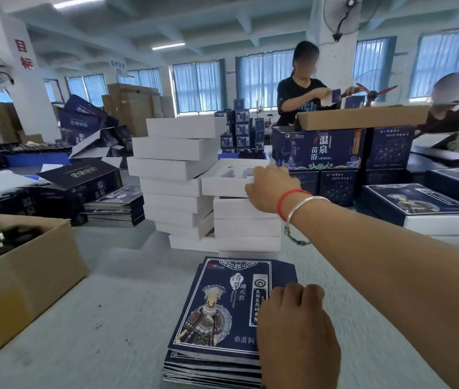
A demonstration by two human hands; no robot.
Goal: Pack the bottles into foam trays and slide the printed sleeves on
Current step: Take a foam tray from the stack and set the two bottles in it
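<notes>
White foam tray [229, 179] atop the right-hand stack: your right hand [271, 189] grips its near corner; your left hand [292, 313], fingers curled, rests on the dark-blue printed sleeves [222, 304] near the worktop's [110, 318] front edge.

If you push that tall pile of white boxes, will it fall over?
Probably. The tall stack of white boxes is piled crookedly, with edges jutting out, so a shove could topple it. The boxes look light and stiff, so they would likely slide easily.

Glossy printed sleeves [222, 307], matt cardboard box [20, 279]
</notes>
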